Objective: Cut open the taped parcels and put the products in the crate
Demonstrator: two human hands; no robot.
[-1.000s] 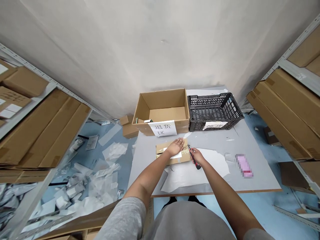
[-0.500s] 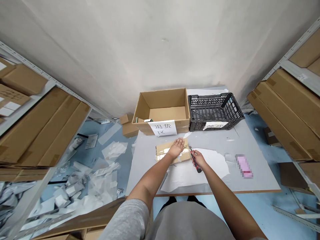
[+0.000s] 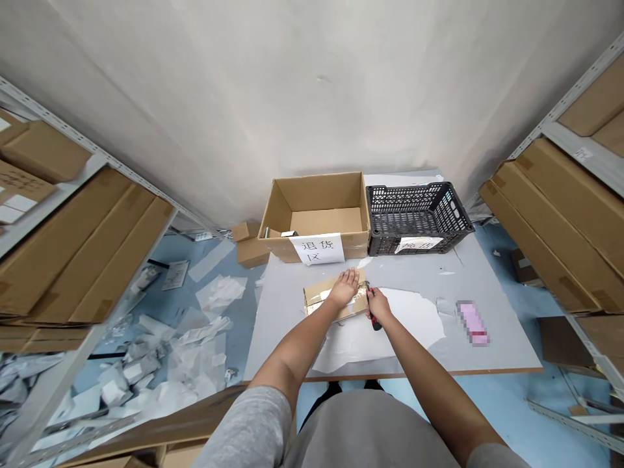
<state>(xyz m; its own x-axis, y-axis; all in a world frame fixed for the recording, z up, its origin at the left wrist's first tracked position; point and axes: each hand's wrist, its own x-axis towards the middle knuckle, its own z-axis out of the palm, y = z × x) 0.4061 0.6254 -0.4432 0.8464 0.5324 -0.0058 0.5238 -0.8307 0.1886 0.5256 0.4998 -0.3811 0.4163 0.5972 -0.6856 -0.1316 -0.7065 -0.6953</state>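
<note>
My left hand (image 3: pixel 344 288) lies flat and open on a taped cardboard parcel (image 3: pixel 319 299), pressing on its top. My right hand (image 3: pixel 379 307) grips a red and black utility knife (image 3: pixel 373 317), and the knife's tip is at the parcel's right edge. The blade is mostly hidden by my fingers. A sheet of white paper (image 3: pixel 375 338) lies under and beside the parcel on the grey table (image 3: pixel 492 338).
An open cardboard box (image 3: pixel 316 214) with a paper label and a black plastic crate (image 3: pixel 419 220) stand at the table's far edge. A pixelated pink object (image 3: pixel 472 323) lies to the right. Cardboard-laden metal shelves (image 3: pixel 82 253) flank the table; white scraps litter the floor (image 3: pixel 170 260).
My right hand has moved left and brought the knife up to the parcel's right edge, with the knife now held more steeply. My left hand stays on the parcel.
</note>
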